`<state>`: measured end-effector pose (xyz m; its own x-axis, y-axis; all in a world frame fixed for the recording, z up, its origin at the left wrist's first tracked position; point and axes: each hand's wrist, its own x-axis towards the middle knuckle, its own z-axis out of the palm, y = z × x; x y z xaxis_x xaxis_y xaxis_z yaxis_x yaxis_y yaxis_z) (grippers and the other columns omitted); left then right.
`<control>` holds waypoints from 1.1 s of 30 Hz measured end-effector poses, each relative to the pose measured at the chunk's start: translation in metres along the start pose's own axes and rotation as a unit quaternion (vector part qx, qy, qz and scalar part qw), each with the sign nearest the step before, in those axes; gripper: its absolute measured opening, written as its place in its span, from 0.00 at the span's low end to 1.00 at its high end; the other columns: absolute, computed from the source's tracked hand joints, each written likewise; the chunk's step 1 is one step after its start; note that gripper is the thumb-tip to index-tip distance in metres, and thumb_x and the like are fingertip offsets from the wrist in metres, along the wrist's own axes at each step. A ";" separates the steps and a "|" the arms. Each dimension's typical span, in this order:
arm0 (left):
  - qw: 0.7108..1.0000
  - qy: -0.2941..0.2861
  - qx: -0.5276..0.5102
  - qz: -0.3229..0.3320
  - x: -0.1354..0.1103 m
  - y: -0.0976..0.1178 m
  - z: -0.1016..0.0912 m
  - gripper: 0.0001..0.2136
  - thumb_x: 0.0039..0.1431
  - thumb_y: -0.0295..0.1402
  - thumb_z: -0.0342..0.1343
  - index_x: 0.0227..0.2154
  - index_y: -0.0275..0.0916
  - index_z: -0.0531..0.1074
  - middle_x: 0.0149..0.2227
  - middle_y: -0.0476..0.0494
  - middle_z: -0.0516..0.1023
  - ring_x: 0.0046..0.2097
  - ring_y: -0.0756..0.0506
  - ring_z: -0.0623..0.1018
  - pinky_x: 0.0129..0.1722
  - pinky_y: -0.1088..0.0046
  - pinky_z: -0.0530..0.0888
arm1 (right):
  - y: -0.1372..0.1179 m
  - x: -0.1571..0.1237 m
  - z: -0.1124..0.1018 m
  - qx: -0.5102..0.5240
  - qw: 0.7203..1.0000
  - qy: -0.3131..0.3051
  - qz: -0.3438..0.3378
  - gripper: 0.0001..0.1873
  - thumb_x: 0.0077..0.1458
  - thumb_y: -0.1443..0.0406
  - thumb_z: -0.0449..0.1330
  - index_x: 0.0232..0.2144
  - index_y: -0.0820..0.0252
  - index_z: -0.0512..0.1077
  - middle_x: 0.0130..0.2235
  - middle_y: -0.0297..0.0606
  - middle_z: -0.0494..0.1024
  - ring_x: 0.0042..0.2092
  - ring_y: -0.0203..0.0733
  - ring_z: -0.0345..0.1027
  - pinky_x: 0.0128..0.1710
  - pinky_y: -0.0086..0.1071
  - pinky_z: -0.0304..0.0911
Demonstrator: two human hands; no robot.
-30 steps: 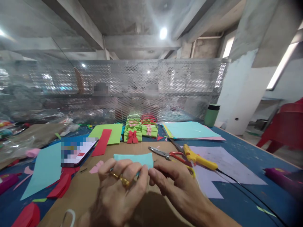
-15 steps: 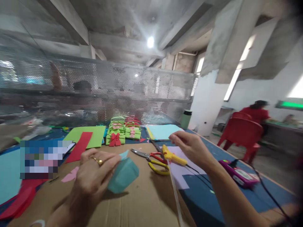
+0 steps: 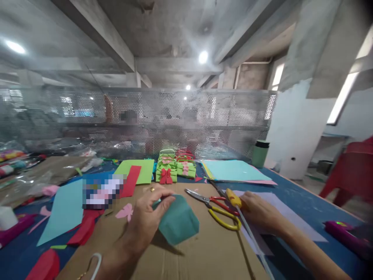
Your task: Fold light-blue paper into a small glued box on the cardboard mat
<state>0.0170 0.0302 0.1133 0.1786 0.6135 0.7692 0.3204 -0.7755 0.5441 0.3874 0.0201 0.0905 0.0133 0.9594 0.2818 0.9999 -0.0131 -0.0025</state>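
My left hand (image 3: 147, 219), with a ring on one finger, pinches a folded piece of teal paper (image 3: 182, 221) by its upper left edge, just above the cardboard sheet (image 3: 157, 264). My right hand (image 3: 259, 210) is closed around the handle of a yellow hot glue gun (image 3: 233, 198). A clear glue stick (image 3: 253, 237) sticks out of the gun's back towards me. Between my hands lie scissors (image 3: 214, 206) with red and yellow handles, blades pointing left. Beneath my right hand is lilac paper (image 3: 287, 212).
Small green paper bags (image 3: 166, 171) with bows stand at the back. Light blue sheets (image 3: 233, 171) and a green bottle (image 3: 260, 155) are behind on the right. A purple device (image 3: 345, 235) sits at the right. Red paper pieces (image 3: 83, 229) and a pink paper butterfly (image 3: 125, 212) lie left.
My right hand has come down from above the glue gun and closed on its handle. The view has turned left. My left hand still holds the teal paper, now showing a broader face.
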 end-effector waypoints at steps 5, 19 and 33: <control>1.000 -0.020 -0.012 -0.014 -0.001 0.002 0.000 0.05 0.61 0.32 0.58 0.35 0.39 0.79 0.35 0.44 0.79 0.38 0.44 0.79 0.38 0.66 0.76 | 0.003 -0.004 -0.005 0.040 0.998 0.049 -0.006 0.11 0.55 0.69 0.50 0.23 0.58 0.67 0.31 0.43 0.73 0.28 0.40 0.65 0.29 0.34 0.58; 0.998 -0.034 -0.028 -0.041 -0.002 0.004 -0.001 0.05 0.61 0.32 0.58 0.35 0.40 0.79 0.35 0.45 0.80 0.38 0.45 0.79 0.38 0.69 0.76 | -0.093 -0.037 -0.099 0.388 0.915 -0.043 -0.103 0.26 0.63 0.48 0.51 0.50 0.57 0.75 0.42 0.44 0.80 0.41 0.49 0.75 0.40 0.37 0.73; 0.998 -0.065 -0.004 0.024 -0.006 0.010 -0.001 0.06 0.62 0.29 0.57 0.38 0.45 0.77 0.35 0.50 0.79 0.36 0.49 0.78 0.36 0.75 0.74 | -0.081 -0.042 -0.076 0.383 0.902 0.003 -0.198 0.13 0.62 0.56 0.56 0.42 0.46 0.79 0.37 0.39 0.83 0.37 0.49 0.79 0.33 0.36 0.76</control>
<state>0.0184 0.0184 0.1141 0.3127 0.5890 0.7452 0.3004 -0.8056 0.5107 0.3060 -0.0407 0.1519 -0.3432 0.8441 0.4120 0.6335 0.5319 -0.5619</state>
